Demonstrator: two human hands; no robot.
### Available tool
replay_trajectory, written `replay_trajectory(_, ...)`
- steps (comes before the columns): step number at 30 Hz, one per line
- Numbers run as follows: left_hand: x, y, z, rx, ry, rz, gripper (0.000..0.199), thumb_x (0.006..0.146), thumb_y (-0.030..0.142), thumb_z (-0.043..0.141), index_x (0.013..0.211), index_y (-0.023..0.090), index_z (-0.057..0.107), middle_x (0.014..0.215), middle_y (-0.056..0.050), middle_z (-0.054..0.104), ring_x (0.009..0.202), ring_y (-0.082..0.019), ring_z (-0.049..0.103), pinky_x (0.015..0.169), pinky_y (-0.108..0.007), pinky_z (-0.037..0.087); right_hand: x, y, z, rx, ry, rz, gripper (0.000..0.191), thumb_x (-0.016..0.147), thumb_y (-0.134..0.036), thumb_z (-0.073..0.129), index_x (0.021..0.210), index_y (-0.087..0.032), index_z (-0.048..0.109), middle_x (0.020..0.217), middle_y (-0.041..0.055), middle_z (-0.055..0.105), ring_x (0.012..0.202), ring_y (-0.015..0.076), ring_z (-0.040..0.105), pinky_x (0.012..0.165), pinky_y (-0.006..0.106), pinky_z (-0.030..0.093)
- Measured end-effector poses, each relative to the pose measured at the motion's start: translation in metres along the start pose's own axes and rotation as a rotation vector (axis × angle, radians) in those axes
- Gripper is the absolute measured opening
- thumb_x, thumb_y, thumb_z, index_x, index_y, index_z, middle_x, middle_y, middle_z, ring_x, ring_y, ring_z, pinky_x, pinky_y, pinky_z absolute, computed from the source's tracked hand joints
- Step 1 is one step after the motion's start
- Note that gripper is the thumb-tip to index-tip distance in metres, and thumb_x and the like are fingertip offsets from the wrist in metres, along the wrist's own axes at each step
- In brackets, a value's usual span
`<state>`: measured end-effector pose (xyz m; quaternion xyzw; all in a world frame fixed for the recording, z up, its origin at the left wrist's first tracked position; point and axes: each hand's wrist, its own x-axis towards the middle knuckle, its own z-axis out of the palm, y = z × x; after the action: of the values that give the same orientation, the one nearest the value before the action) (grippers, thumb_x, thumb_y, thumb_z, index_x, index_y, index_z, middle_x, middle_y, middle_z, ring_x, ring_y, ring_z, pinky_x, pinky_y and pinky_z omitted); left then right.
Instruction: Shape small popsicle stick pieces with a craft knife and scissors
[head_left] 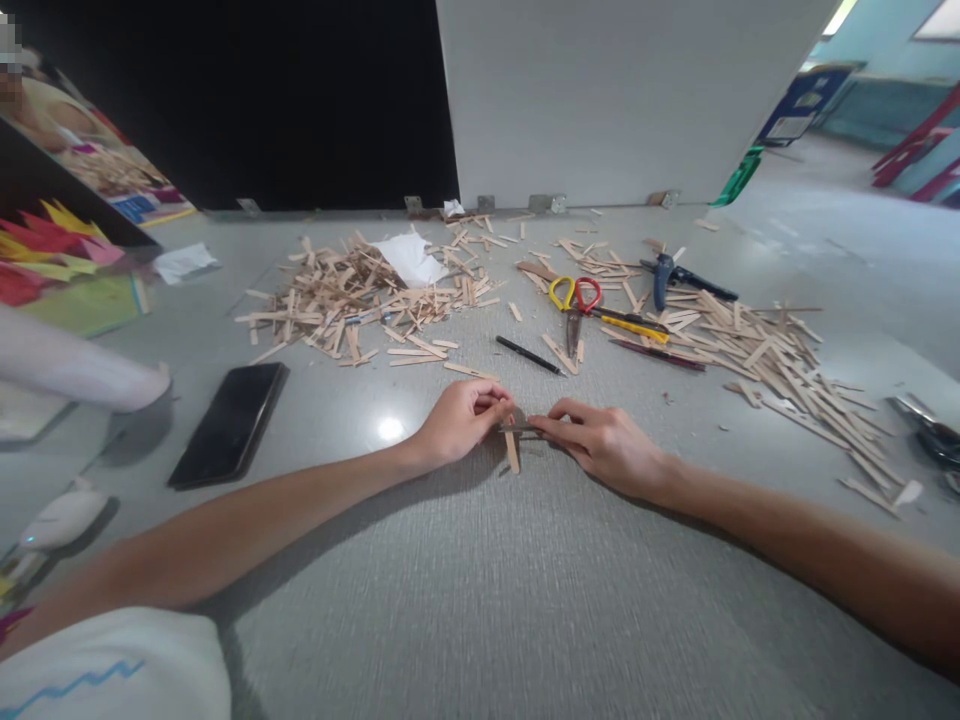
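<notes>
My left hand (466, 420) is closed, its thumb and fingers pinching the upper end of a flat wooden craft stick (513, 452). The stick's free end points down toward me, just above or on the grey table. My right hand (596, 438) is closed on a thin, dark grey strip (517, 429) that lies crosswise over the stick. Whether that strip is a blade is too small to tell. Just beyond the hands lie a black pen (529, 355) and scissors (574, 325) with one yellow and one red handle loop.
A heap of craft sticks (330, 300) with white paper (411, 260) lies back left; more sticks (787, 360) spread right. A yellow-black cutter (634, 325), a dark blue glue gun (686, 278) and a phone (229, 425) lie around. Upright panels (600, 100) border the table's back.
</notes>
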<state>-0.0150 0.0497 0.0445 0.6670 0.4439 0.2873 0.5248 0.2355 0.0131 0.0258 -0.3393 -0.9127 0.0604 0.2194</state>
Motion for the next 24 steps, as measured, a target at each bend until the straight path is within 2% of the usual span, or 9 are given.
replay_trajectory(4, 0.0016, -0.0033, 0.0021, 0.015, 0.023, 0.019, 0.021, 0.099, 0.026, 0.069, 0.080, 0.017, 0.067, 0.071, -0.001, 0.069, 0.060, -0.013, 0.065, 0.056, -0.020, 0.051, 0.0015, 0.0009, -0.0012, 0.033, -0.046, 0.006, 0.035, 0.113, -0.020, 0.048, 0.136, -0.021, 0.074, 0.108, 0.0087, 0.075, 0.072, 0.0127, 0.066, 0.062, 0.025, 0.047)
replay_trajectory(7, 0.0020, -0.0061, 0.0030, 0.021, 0.034, 0.026, 0.021, 0.097, 0.030, 0.070, 0.081, 0.017, 0.067, 0.072, -0.002, 0.071, 0.067, -0.015, 0.069, 0.062, -0.023, 0.055, 0.0029, 0.0018, -0.0034, 0.047, -0.065, 0.002, 0.035, 0.113, -0.020, 0.048, 0.136, -0.021, 0.074, 0.109, 0.0084, 0.075, 0.073, 0.0129, 0.067, 0.063, 0.025, 0.048)
replay_trajectory(10, 0.0021, -0.0080, 0.0020, 0.022, 0.047, 0.027, 0.021, 0.097, 0.033, 0.070, 0.081, 0.018, 0.067, 0.074, -0.003, 0.072, 0.069, -0.016, 0.070, 0.061, -0.023, 0.055, 0.0040, 0.0010, -0.0064, 0.039, -0.071, -0.043, 0.034, 0.113, -0.021, 0.047, 0.131, -0.020, 0.076, 0.107, 0.0082, 0.075, 0.068, 0.0116, 0.065, 0.060, 0.025, 0.046)
replay_trajectory(14, 0.0036, -0.0092, -0.0019, 0.012, 0.062, 0.012, 0.021, 0.098, 0.033, 0.066, 0.084, 0.017, 0.065, 0.076, -0.005, 0.073, 0.061, -0.014, 0.066, 0.052, -0.020, 0.048, 0.0035, -0.0029, -0.0079, 0.011, -0.101, -0.124, 0.035, 0.114, -0.020, 0.044, 0.126, -0.020, 0.077, 0.102, 0.0069, 0.074, 0.062, 0.0099, 0.060, 0.055, 0.024, 0.043)
replay_trajectory(21, 0.0035, -0.0055, -0.0023, 0.010, 0.023, 0.013, 0.029, 0.097, 0.040, 0.072, 0.081, 0.017, 0.066, 0.071, -0.004, 0.071, 0.065, -0.016, 0.068, 0.054, -0.020, 0.049, 0.0002, -0.0055, -0.0030, -0.008, 0.039, 0.000, 0.040, 0.117, -0.026, 0.040, 0.131, -0.017, 0.076, 0.104, 0.0095, 0.073, 0.067, 0.0119, 0.065, 0.058, 0.024, 0.049)
replay_trajectory(24, 0.0019, -0.0020, -0.0015, 0.024, -0.016, 0.015, 0.026, 0.096, 0.035, 0.074, 0.077, 0.017, 0.067, 0.066, -0.002, 0.068, 0.063, -0.016, 0.066, 0.055, -0.021, 0.048, 0.0000, -0.0050, -0.0026, -0.014, 0.065, 0.004, 0.041, 0.117, -0.029, 0.040, 0.132, -0.017, 0.076, 0.102, 0.0094, 0.072, 0.064, 0.0112, 0.062, 0.057, 0.023, 0.048)
